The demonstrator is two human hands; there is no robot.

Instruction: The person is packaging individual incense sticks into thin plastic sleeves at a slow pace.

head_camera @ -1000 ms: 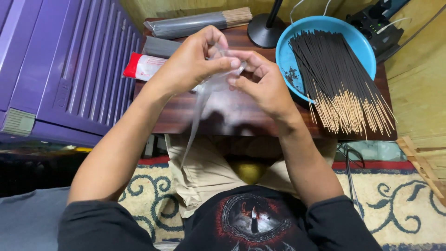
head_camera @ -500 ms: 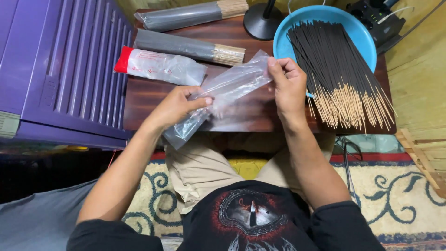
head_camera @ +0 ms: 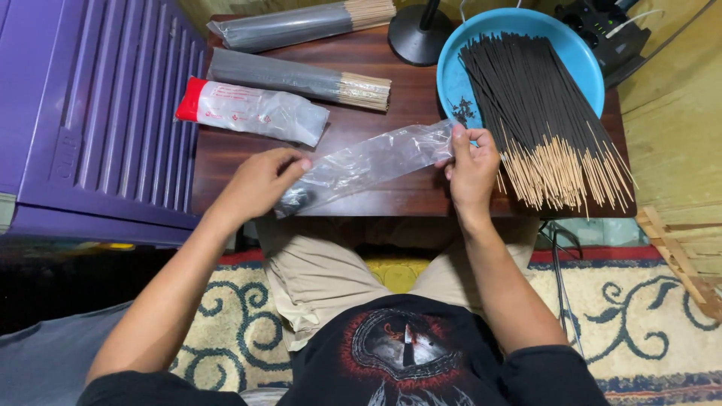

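Note:
A long clear plastic sleeve [head_camera: 368, 164] lies stretched almost flat over the dark wooden table [head_camera: 391, 75]. My left hand [head_camera: 259, 180] rests on its near left end, fingers curled over it. The sleeve's open right end is pinched by my right hand [head_camera: 472, 167], just beside a blue bowl [head_camera: 460, 71]. In that bowl lies a heap of loose black incense sticks [head_camera: 538, 113] whose bare wooden ends fan out over the table's right edge.
Two packed sleeves of incense [head_camera: 301, 75] [head_camera: 297, 24] lie at the table's back left. Before them is a stack of clear bags with a red end [head_camera: 252, 111]. A black lamp base [head_camera: 420, 34] stands at the back. A purple plastic cabinet [head_camera: 98, 113] fills the left.
The sleeve was held bunched between both hands above the table. My hands have drawn apart and come down, and the sleeve now lies stretched along the table.

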